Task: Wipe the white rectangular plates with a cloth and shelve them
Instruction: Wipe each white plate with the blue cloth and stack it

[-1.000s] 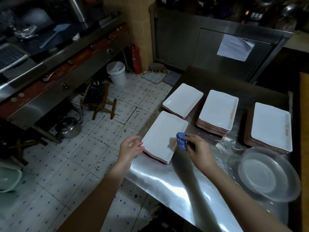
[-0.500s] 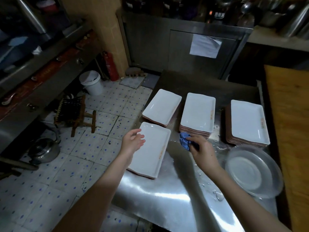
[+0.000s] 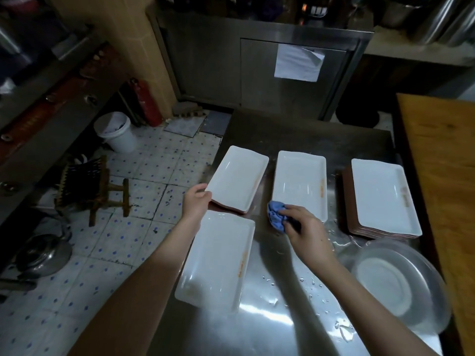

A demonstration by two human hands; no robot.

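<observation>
White rectangular plate [image 3: 237,179], bench's [image 3: 270,319] left edge: my left hand [image 3: 195,202] grips its near corner; right hand [image 3: 305,231] clutches cloth [image 3: 275,217].

four lots of white rectangular plates on one steel table [image 3: 270,319]: a near plate [image 3: 218,260], perhaps single though its dim edge may hide more, and three piles, the left pile [image 3: 237,179], middle pile [image 3: 299,183] and right pile [image 3: 384,196]; the plates within each blur past counting. one blue cloth [image 3: 276,217]. one round metal basin [image 3: 395,281]. two hands, left hand [image 3: 196,201] and right hand [image 3: 305,232]. one white bucket [image 3: 117,133], one red extinguisher [image 3: 146,102], one wooden stool [image 3: 92,186], one kettle [image 3: 42,254], one paper sheet [image 3: 298,62].
</observation>
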